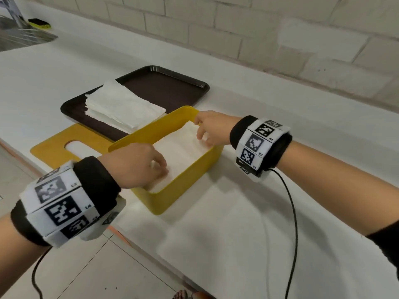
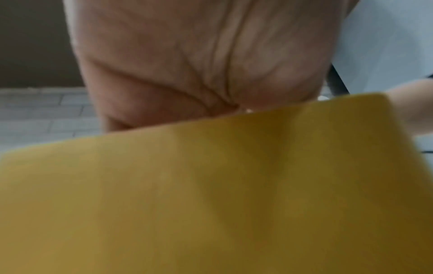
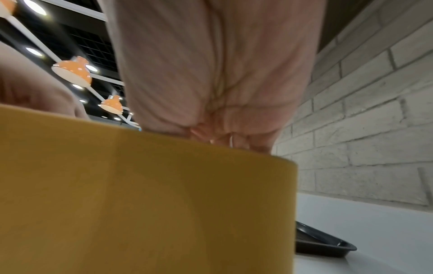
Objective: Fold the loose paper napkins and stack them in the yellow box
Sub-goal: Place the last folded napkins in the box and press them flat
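Pressing folded napkins [image 1: 183, 147] inside yellow box [image 1: 185, 186]: left hand [image 1: 138, 162], right hand [image 1: 210, 130], fingers bent.

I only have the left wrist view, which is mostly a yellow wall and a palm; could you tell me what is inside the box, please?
Observer: White napkins lie in the yellow box; both hands reach in.
Operator: Where is the right hand?
Observer: The right hand is at the far corner, the left hand at the near one.
Operator: Any napkins left?
Observer: Yes, a stack on the dark tray.
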`<state>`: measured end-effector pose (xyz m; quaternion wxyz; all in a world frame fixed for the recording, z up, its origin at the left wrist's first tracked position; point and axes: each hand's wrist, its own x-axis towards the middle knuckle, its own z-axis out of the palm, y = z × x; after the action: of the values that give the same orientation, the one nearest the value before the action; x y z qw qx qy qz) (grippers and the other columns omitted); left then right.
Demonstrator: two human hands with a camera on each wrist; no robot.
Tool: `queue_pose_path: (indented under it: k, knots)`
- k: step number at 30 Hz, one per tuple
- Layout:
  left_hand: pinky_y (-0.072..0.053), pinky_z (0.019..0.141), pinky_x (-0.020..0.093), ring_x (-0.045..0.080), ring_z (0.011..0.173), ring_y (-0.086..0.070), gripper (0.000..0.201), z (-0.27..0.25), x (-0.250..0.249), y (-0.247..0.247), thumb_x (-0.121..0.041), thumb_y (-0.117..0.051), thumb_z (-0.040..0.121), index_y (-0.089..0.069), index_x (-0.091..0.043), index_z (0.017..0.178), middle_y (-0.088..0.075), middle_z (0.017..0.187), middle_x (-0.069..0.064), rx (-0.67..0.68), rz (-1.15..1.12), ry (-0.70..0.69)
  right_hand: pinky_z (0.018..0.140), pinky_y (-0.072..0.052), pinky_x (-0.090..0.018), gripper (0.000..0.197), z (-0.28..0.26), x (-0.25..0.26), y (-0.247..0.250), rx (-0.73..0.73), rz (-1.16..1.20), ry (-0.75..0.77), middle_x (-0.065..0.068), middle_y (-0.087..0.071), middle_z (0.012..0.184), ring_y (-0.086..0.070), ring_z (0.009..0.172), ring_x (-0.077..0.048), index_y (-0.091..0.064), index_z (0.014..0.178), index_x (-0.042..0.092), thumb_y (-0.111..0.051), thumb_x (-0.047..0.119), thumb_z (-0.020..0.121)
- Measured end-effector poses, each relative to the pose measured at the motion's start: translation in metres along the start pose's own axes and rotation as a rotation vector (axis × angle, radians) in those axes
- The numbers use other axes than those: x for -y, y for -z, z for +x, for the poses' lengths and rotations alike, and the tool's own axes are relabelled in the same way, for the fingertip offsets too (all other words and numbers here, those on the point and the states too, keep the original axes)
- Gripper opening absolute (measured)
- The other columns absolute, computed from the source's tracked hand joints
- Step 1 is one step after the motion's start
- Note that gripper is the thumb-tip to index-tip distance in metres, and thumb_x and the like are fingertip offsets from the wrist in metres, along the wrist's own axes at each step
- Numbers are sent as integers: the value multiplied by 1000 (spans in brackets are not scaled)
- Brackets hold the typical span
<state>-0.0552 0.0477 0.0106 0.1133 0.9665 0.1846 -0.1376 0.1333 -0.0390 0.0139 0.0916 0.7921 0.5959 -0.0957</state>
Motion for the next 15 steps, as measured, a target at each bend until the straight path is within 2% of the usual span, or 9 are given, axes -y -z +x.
queue_pose_path:
  k: [1, 3, 5, 6, 8, 10, 12, 15]
  knots:
    - [-38, 91, 22, 12, 114, -50, 38, -2, -3, -1, -46, -46, 92, -59, -27, 121, -57, 128, -7, 45, -46, -8, 100, -35, -27, 25, -6, -1, -1, 23, -4, 7, -3, -36, 142, -41, 123, -22, -63, 114, 7, -53, 10, 91]
    - [-42, 92, 24, 11, 111, -53, 43, -1, -7, -4, -53, -43, 89, -56, -31, 124, -59, 125, -8, 119, -33, -34, 98, -40, -31, 24, -19, -4, -4, 105, 4, -13, -5, -49, 136, -50, 115, -25, -67, 103, 2, -49, 15, 93]
    - [-42, 91, 23, 11, 110, -53, 45, 5, -9, -3, -56, -42, 89, -50, -35, 128, -57, 126, -8, 169, 29, -48, 88, -45, -36, 36, -34, -8, -7, 178, 5, -52, -16, -62, 113, -58, 97, -31, -65, 89, -3, -41, 23, 97]
    - [-42, 87, 21, 10, 104, -53, 44, 8, -10, -2, -55, -43, 89, -48, -37, 128, -57, 123, -8, 194, 67, -66, 77, -45, -35, 43, -43, -9, -9, 205, 3, -70, -19, -62, 97, -57, 84, -30, -61, 77, -2, -37, 27, 99]
    - [-41, 75, 19, 7, 84, -52, 42, 14, -13, 1, -55, -47, 88, -44, -43, 128, -58, 107, -9, 227, 158, -102, 58, -33, -26, 50, -64, -9, -12, 225, 8, -95, -10, -48, 67, -43, 60, -20, -43, 58, 8, -29, 32, 101]
    - [-44, 71, 20, 6, 75, -49, 44, 21, -17, 2, -55, -52, 85, -39, -46, 126, -55, 95, -11, 251, 276, -120, 52, -26, -22, 52, -87, -6, -13, 238, 48, -113, -3, -36, 58, -33, 53, -15, -35, 56, 12, -24, 35, 101]
    - [-46, 76, 22, 9, 84, -51, 50, 29, -21, 3, -54, -57, 83, -35, -46, 126, -54, 96, -11, 258, 360, -147, 52, -26, -21, 53, -107, -1, -15, 260, 87, -117, -3, -35, 57, -32, 53, -14, -34, 57, 12, -20, 39, 100]
    - [-47, 89, 28, 12, 100, -52, 56, 43, -24, 6, -53, -63, 79, -34, -46, 126, -55, 114, -11, 250, 405, -209, 54, -29, -22, 56, -131, 6, -18, 294, 170, -132, -5, -38, 59, -34, 54, -15, -38, 62, 7, -17, 45, 98]
